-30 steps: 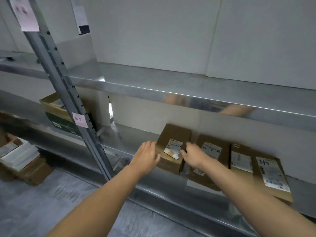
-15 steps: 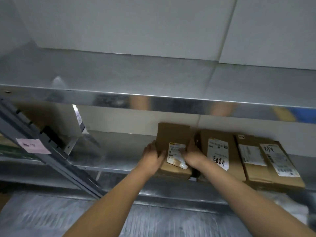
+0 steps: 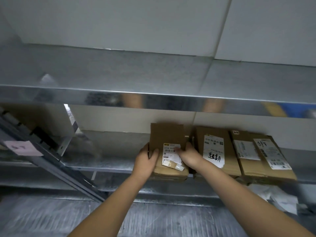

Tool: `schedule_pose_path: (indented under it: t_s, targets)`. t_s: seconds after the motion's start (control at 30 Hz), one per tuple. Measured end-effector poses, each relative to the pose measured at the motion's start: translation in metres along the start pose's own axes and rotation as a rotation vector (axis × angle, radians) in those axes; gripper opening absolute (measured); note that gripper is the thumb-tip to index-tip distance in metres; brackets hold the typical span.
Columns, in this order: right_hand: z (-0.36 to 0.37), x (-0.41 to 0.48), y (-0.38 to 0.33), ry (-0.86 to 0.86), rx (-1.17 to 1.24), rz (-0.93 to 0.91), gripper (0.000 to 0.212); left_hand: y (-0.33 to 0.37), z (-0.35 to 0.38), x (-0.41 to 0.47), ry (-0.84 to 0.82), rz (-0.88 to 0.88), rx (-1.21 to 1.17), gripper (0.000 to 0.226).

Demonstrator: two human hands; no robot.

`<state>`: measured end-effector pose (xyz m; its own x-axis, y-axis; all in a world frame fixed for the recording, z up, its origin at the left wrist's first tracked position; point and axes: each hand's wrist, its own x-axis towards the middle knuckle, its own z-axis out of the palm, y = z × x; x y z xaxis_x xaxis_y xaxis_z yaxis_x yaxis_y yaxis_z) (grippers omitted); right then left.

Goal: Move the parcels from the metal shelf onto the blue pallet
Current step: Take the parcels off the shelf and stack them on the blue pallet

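Observation:
A small brown cardboard parcel (image 3: pixel 166 135) with a white label lies on the middle level of the metal shelf (image 3: pixel 102 165), its front end at the shelf's edge. My left hand (image 3: pixel 145 161) grips its left side, thumb on top. My right hand (image 3: pixel 189 155) grips its right side, fingers over the label. To its right lie a second parcel (image 3: pixel 215 134) with a handwritten label and a third parcel (image 3: pixel 266 166) with two labels. The blue pallet itself is not in view.
The upper shelf's shiny front edge (image 3: pixel 153 100) runs across just above the parcels. A slanted grey upright (image 3: pixel 51 161) with a pink tag (image 3: pixel 22 147) stands at the left. White wrapped items (image 3: pixel 277 197) lie on a lower level at the right. Grey floor (image 3: pixel 51 219) is below.
Both hands went from reaching to the leftmost parcel to closing on its two sides. The view swung right and closer to the shelf.

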<state>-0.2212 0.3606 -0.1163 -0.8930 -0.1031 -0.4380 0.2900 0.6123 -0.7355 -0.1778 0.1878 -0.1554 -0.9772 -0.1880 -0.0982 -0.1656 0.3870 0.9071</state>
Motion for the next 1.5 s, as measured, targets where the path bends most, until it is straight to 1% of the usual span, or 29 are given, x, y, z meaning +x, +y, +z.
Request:
schedule_pose_path:
  t_s: [0.07, 0.23, 0.33, 0.4, 0.47, 0.53, 0.63, 0.77, 0.93, 1.07, 1.2, 1.4, 1.5]
  targets:
    - [0.0, -0.015, -0.004, -0.015, -0.057, -0.051, 0.048, 0.003, -0.006, -0.016, 0.034, 0.002, 0.001, 0.031]
    - [-0.001, -0.06, -0.012, -0.016, -0.095, -0.11, 0.041, 0.017, -0.022, -0.066, 0.108, -0.011, -0.035, 0.026]
    - [0.0, -0.093, -0.006, -0.022, -0.078, -0.154, 0.04, 0.027, -0.027, -0.108, 0.131, 0.002, -0.06, 0.031]
    - [0.001, -0.116, 0.004, -0.053, -0.025, -0.182, 0.041, 0.032, -0.028, -0.139, 0.151, -0.013, -0.056, 0.034]
    - [0.001, -0.137, 0.015, -0.083, 0.009, -0.206, 0.044, 0.034, -0.028, -0.167, 0.16, -0.045, -0.055, 0.032]
    - [-0.001, -0.159, 0.025, -0.095, 0.01, -0.225, 0.048, 0.038, -0.025, -0.192, 0.18, -0.074, -0.078, 0.025]
    - [-0.007, -0.188, 0.036, -0.08, 0.006, -0.228, 0.047, 0.047, -0.019, -0.222, 0.188, -0.068, -0.101, 0.02]
    - [-0.022, -0.223, 0.049, -0.034, 0.048, -0.207, 0.045, 0.067, -0.01, -0.242, 0.157, -0.015, -0.109, 0.022]
    - [-0.055, -0.25, 0.055, 0.105, 0.037, -0.234, 0.043, 0.1, 0.006, -0.243, 0.09, 0.085, -0.136, 0.028]
    - [-0.08, -0.27, 0.067, 0.24, 0.086, -0.194, 0.042, 0.121, 0.027, -0.237, 0.009, 0.159, -0.139, 0.033]
    - [-0.1, -0.297, 0.091, 0.368, 0.144, -0.117, 0.041, 0.136, 0.058, -0.239, -0.12, 0.207, -0.132, 0.042]
    - [-0.134, -0.354, 0.141, 0.576, 0.16, 0.017, 0.039, 0.166, 0.126, -0.256, -0.319, 0.341, -0.039, 0.042]
    - [-0.155, -0.383, 0.168, 0.676, 0.172, 0.089, 0.04, 0.186, 0.162, -0.272, -0.419, 0.383, -0.038, 0.045]
